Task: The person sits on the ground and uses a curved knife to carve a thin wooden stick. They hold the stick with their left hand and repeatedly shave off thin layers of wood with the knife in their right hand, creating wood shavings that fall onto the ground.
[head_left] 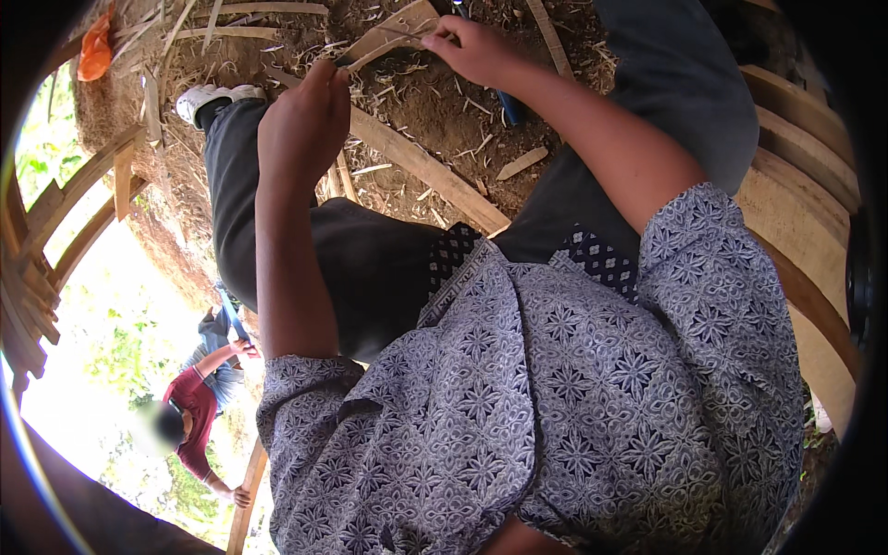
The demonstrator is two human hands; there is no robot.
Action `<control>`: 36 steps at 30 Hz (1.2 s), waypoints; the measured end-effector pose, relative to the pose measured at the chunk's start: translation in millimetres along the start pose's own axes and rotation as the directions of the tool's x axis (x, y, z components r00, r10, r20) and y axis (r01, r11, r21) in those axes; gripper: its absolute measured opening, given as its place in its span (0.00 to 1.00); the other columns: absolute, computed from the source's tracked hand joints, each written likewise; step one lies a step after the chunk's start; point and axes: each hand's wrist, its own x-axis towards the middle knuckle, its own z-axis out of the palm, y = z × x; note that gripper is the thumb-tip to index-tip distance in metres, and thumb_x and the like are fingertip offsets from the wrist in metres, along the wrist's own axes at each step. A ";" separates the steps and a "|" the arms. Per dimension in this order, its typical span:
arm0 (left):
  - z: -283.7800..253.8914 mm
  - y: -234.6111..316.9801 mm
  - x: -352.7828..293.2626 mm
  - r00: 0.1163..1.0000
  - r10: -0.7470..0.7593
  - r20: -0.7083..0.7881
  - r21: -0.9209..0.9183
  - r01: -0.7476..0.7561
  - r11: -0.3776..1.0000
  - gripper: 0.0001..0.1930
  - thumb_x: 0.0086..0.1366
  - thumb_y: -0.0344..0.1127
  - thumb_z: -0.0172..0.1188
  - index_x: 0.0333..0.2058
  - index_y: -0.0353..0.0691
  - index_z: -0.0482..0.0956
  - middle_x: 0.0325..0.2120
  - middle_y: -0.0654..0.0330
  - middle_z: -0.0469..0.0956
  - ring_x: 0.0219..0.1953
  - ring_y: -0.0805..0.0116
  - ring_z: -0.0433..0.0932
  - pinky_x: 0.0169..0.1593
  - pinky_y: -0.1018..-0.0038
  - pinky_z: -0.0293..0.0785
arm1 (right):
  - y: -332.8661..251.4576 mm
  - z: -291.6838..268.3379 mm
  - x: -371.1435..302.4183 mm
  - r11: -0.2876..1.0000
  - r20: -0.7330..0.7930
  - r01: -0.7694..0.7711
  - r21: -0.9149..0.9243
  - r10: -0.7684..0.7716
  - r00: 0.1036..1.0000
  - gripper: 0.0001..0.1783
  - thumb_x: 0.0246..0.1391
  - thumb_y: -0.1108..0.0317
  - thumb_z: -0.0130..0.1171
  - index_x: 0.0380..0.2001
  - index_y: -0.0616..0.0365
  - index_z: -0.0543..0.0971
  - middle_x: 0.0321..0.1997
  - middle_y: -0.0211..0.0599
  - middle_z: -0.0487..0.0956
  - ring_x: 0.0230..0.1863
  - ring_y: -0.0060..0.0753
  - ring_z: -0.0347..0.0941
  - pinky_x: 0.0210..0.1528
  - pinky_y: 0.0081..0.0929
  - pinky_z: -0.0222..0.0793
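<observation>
My right hand [472, 51] is closed in a pinch on a thin strip of wood or bamboo [400, 33], whose end points left. My left hand [313, 116] is a closed fist, knuckles up. What it grips is mostly hidden; a narrow pale edge [375, 57] and something dark show just beyond its fingers, toward the right hand. Behind the two hands a tan flat piece of wood [393, 28] lies over the shavings. Both hands are out past my knees, a short way apart.
A wooden plank [425, 171] slants across the ground between my legs, among shavings. A blue tube-like thing [510, 106] lies under my right forearm. Long strips [250, 32] and an orange scrap [94, 48] are at far left. Boards [800, 185] stand at right. Another person [194, 407] works at lower left.
</observation>
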 end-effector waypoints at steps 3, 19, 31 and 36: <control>-2.6 2.4 0.1 1.000 0.018 -0.011 -0.005 -0.018 1.000 0.12 0.75 0.45 0.48 0.38 0.44 0.72 0.21 0.49 0.79 0.27 0.41 0.79 0.31 0.46 0.73 | -9.0 5.1 1.3 0.999 0.052 0.010 0.046 -0.013 0.999 0.19 0.64 0.44 0.58 0.40 0.48 0.80 0.22 0.33 0.78 0.26 0.34 0.76 0.33 0.37 0.71; -2.7 3.1 -3.8 0.998 -0.048 0.046 0.025 0.046 0.999 0.13 0.75 0.46 0.48 0.37 0.44 0.72 0.23 0.47 0.80 0.30 0.40 0.80 0.34 0.46 0.73 | 37.2 3.3 5.0 0.997 -0.063 -0.010 -0.082 0.005 0.998 0.18 0.62 0.46 0.61 0.34 0.50 0.79 0.25 0.39 0.79 0.29 0.42 0.79 0.33 0.43 0.72; -0.2 1.4 0.4 1.000 0.006 -0.013 0.008 -0.006 1.000 0.12 0.75 0.45 0.49 0.36 0.44 0.72 0.19 0.48 0.79 0.26 0.40 0.79 0.30 0.47 0.72 | -8.4 -2.6 8.2 0.993 -0.023 0.090 0.071 -0.088 0.996 0.22 0.67 0.43 0.55 0.42 0.50 0.79 0.21 0.29 0.75 0.24 0.27 0.74 0.31 0.34 0.69; -0.9 2.2 1.5 1.000 -0.005 0.002 0.012 0.005 1.000 0.12 0.75 0.45 0.49 0.36 0.45 0.72 0.19 0.48 0.78 0.25 0.40 0.79 0.29 0.48 0.72 | -59.5 -11.8 -14.0 0.991 0.129 0.053 0.125 -0.069 0.989 0.21 0.65 0.45 0.58 0.44 0.52 0.79 0.22 0.33 0.77 0.25 0.26 0.76 0.31 0.33 0.69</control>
